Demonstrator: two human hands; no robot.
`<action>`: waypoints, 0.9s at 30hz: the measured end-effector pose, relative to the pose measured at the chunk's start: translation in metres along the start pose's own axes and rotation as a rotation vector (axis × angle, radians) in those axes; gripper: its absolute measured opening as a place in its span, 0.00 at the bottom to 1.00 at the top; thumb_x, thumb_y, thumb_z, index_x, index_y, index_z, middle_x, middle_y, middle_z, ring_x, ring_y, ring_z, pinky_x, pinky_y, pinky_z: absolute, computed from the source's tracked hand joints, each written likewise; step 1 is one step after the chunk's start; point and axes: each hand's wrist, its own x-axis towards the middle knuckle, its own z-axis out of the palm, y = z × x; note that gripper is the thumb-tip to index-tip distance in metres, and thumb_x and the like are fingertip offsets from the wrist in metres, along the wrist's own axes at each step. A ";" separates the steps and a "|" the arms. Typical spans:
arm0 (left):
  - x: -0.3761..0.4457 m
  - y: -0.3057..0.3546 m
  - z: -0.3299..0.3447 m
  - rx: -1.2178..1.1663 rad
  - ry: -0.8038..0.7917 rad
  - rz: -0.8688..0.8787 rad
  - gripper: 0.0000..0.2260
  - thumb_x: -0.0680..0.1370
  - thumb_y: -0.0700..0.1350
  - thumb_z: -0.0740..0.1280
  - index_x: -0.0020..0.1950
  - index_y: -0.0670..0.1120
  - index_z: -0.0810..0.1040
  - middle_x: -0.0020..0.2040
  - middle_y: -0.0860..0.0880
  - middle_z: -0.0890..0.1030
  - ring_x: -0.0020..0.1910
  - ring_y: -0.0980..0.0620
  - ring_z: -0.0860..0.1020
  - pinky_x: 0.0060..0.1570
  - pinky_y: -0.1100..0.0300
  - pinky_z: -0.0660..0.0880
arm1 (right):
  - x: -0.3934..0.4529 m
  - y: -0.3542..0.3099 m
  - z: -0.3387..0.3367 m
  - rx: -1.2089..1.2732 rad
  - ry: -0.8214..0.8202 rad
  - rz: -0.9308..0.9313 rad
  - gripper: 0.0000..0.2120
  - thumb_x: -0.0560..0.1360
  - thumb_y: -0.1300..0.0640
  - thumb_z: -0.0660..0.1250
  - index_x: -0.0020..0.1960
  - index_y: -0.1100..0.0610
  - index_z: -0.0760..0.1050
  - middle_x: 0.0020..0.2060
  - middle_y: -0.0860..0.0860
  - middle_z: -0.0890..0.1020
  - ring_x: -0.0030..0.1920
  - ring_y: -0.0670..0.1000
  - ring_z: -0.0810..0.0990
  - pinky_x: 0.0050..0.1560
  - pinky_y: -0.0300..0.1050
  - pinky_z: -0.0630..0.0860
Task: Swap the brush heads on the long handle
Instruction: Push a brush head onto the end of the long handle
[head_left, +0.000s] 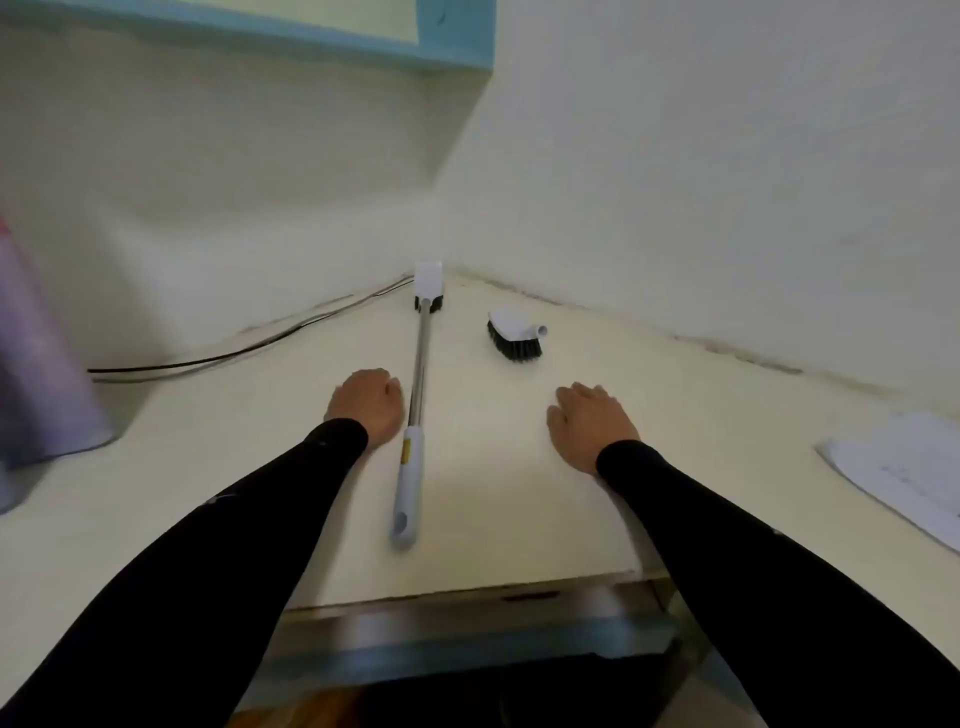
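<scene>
My left hand rests with fingers curled under, holding nothing, just beside the handle: shiny metal shaft, pale plastic grip, yellow label too blurred to read. Its square white fitted head, black-bristled, reaches the table's far corner. The rounded loose head lies nearby. My right hand lies flat, fingers together.

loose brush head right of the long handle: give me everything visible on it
The loose brush head has a white, plastic-looking rounded back, black bristles beneath, and a short white tubular socket poking out to the right. It sits detached, bristles down, on the cream table near the wall corner, right of the long handle and clear of it. The right hand lies nearer the camera, not touching it.
</scene>
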 end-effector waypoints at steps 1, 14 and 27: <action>0.007 0.003 0.002 -0.065 0.044 -0.012 0.17 0.81 0.47 0.51 0.36 0.42 0.69 0.39 0.43 0.75 0.44 0.41 0.75 0.46 0.50 0.71 | 0.003 0.002 0.001 0.007 0.014 -0.003 0.17 0.85 0.51 0.52 0.58 0.61 0.74 0.56 0.58 0.78 0.59 0.62 0.73 0.60 0.55 0.68; 0.100 0.053 0.014 -0.192 -0.129 -0.334 0.05 0.75 0.42 0.62 0.45 0.40 0.72 0.41 0.44 0.75 0.33 0.49 0.73 0.28 0.58 0.66 | 0.044 0.011 0.011 0.028 0.009 0.023 0.15 0.84 0.48 0.53 0.55 0.57 0.73 0.54 0.55 0.77 0.60 0.61 0.73 0.63 0.54 0.68; 0.098 0.064 0.007 -0.278 -0.086 -0.325 0.06 0.77 0.39 0.58 0.51 0.37 0.70 0.42 0.38 0.77 0.24 0.44 0.74 0.22 0.60 0.69 | 0.040 0.010 0.010 0.039 -0.016 0.023 0.18 0.85 0.47 0.53 0.60 0.59 0.74 0.59 0.56 0.78 0.67 0.62 0.71 0.67 0.54 0.67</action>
